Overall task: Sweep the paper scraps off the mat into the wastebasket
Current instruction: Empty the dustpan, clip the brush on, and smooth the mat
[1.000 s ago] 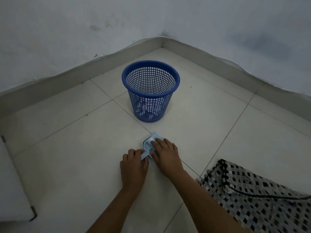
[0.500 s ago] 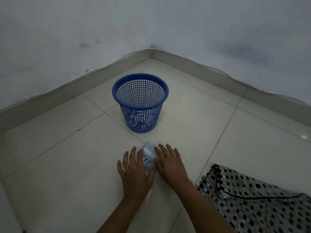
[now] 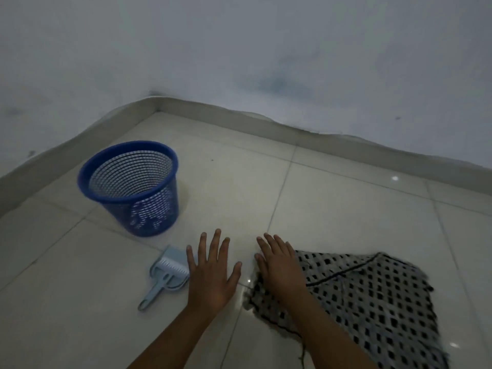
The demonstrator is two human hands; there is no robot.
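Head camera looks down at a pale tiled floor point(image 3: 332, 209) in a room corner, and the light is dim, so small details are hard to see. Both hands are low over the floor with the palms down. On the left hand point(image 3: 211, 272) the fingers are straight and spread apart, and they hold nothing; its little-finger side is just beside the small light-blue dustpan set point(image 3: 167, 272), but I cannot tell if it touches it. This dustpan, with a small brush lying in it, lies flat on the tile, and its handle points toward the lower left. On the right hand point(image 3: 279, 265) the fingers are also straight, closer together, and the hand lies over the near-left corner of the black-and-white checked mat point(image 3: 372, 296); it seems to rest on the cloth, though the blur makes this unsure. That mat lies on the floor at the lower right with a dark border line. A blue mesh wastebasket point(image 3: 133, 187) stands upright at the left, beyond the dustpan and well apart from the mat. No paper scraps can be made out on the mat in this light.
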